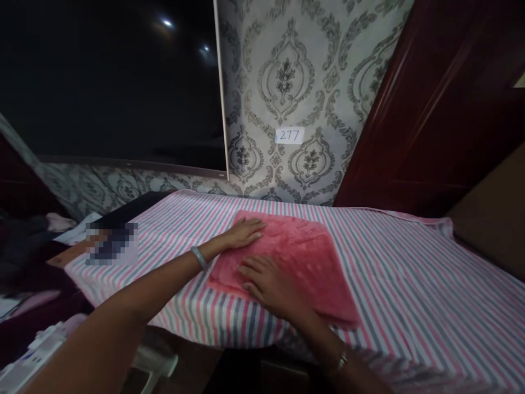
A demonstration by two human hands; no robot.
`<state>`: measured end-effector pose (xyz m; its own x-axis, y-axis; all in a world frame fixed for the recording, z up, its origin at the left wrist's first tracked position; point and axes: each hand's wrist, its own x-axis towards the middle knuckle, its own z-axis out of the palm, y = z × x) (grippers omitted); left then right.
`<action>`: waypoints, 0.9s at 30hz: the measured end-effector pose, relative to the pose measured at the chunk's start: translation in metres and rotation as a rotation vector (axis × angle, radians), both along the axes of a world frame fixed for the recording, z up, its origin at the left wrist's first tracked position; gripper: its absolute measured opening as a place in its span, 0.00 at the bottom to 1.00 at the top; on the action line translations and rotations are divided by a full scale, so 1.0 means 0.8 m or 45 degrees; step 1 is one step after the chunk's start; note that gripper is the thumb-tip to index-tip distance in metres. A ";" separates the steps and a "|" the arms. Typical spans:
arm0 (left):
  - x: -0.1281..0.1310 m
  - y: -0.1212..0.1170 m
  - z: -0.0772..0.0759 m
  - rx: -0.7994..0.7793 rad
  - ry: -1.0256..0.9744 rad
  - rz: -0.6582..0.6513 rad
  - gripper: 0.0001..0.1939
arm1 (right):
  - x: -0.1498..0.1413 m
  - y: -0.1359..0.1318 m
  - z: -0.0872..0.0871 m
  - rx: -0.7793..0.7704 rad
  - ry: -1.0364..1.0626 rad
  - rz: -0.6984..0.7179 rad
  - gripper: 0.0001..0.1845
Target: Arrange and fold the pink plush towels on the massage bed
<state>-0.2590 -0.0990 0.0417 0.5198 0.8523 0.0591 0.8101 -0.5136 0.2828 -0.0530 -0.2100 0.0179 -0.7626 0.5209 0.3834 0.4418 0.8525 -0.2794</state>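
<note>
A pink plush cloth [303, 257], folded into a rough rectangle, lies flat on the striped tablecloth. My left hand [244, 232] rests on its upper left part, fingers stretched out and pointing right. Lower down, near the cloth's left front side, my right hand [264, 282] lies on the plush with its fingers spread toward the left. Neither hand grips the fabric. A pale bangle [198, 257] circles my left wrist, and a thin bracelet [342, 359] is on my right.
The striped tablecloth [394, 273] hangs over the table's front edge. A large dark screen [110, 82] stands at the back left, and a paper marked 277 [289, 135] is on the patterned wall. A dark red wooden panel [418, 109] rises at the right. Below left is a white plastic stool [153, 364].
</note>
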 end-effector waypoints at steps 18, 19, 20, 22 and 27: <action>-0.032 0.128 -0.055 -0.021 -0.013 0.296 0.36 | -0.037 0.013 -0.030 -0.058 -0.207 0.024 0.29; -0.032 0.132 -0.057 -0.021 -0.011 0.298 0.36 | -0.037 0.012 -0.029 -0.060 -0.207 0.023 0.29; -0.033 0.134 -0.058 -0.016 -0.006 0.307 0.36 | -0.037 0.012 -0.029 -0.064 -0.208 0.022 0.29; -0.031 0.132 -0.060 0.000 0.015 0.338 0.36 | -0.037 0.012 -0.029 -0.071 -0.203 0.015 0.29; -0.021 0.114 -0.043 0.076 0.117 0.433 0.35 | -0.041 0.012 -0.024 -0.064 -0.215 0.005 0.29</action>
